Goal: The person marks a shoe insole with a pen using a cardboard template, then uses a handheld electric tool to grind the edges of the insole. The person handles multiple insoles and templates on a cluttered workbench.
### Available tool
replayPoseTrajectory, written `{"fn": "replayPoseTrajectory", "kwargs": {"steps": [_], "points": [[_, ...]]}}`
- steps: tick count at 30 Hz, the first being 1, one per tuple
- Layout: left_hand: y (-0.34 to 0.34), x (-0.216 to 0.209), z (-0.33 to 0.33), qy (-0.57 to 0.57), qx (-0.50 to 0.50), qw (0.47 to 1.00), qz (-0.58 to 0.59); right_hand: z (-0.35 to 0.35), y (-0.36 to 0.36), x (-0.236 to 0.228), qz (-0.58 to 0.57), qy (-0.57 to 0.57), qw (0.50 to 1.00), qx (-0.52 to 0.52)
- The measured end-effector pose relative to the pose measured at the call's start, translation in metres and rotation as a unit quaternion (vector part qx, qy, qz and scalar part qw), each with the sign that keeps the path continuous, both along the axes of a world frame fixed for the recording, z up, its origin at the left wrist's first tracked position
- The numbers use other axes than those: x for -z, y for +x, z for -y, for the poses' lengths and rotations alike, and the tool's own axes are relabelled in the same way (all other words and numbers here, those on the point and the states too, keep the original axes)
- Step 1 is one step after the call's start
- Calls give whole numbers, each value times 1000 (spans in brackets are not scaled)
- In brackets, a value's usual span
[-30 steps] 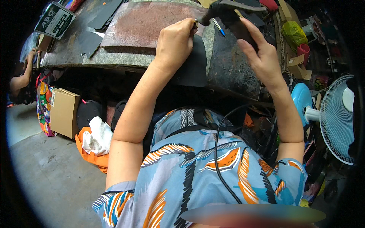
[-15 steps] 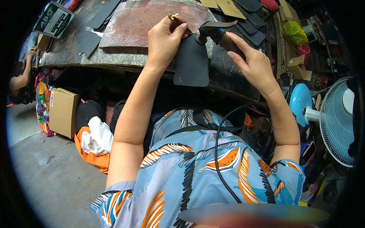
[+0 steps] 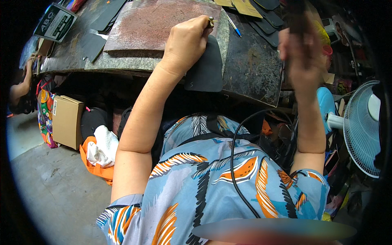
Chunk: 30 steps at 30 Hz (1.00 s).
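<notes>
Swinging wide now: right hand (image 3: 305,61) is up and out to the right, motion-blurred, where half a second ago the hammer (image 3: 296,18) sat right by the left fingers. So the tool is well apart from the workpiece at this instant, no contact. Left hand (image 3: 185,45) has rolled over too, back of the hand up, and the small metal-ended tool (image 3: 210,20) shows its rounded end at the fingertips. Black flat piece (image 3: 204,75) hasn't moved much: partly under the left hand, against the front of the reddish-brown block (image 3: 163,20), near end sticking out past the bench (image 3: 255,65) edge. Grip: left fingers together, clamped on the small tool; thumb hidden. Right fingers look wrapped round the hammer handle, no gap visible, but blur and the dark top rim hide the head, so can't call its angle. Pen (image 3: 234,26) lies on the bench between the hands, untouched.
</notes>
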State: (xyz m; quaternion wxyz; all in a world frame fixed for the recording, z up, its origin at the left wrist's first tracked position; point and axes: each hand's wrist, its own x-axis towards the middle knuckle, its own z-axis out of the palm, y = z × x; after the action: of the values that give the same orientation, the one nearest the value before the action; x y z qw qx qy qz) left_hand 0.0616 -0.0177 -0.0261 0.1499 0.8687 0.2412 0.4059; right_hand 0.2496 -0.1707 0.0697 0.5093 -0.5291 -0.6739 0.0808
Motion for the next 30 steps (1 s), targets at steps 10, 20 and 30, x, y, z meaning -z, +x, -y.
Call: {"fn": "replayPoseTrajectory", "kwargs": {"steps": [10, 20, 30], "points": [[-4, 17, -2, -245, -1, 958, 148, 5, 3, 60, 236, -188, 948, 104], [-2, 23, -11, -371, 73, 895, 239, 5, 3, 63, 249, -197, 940, 124], [-4, 11, -6, -291, 25, 949, 118, 5, 0, 44, 164, -303, 932, 110]]}}
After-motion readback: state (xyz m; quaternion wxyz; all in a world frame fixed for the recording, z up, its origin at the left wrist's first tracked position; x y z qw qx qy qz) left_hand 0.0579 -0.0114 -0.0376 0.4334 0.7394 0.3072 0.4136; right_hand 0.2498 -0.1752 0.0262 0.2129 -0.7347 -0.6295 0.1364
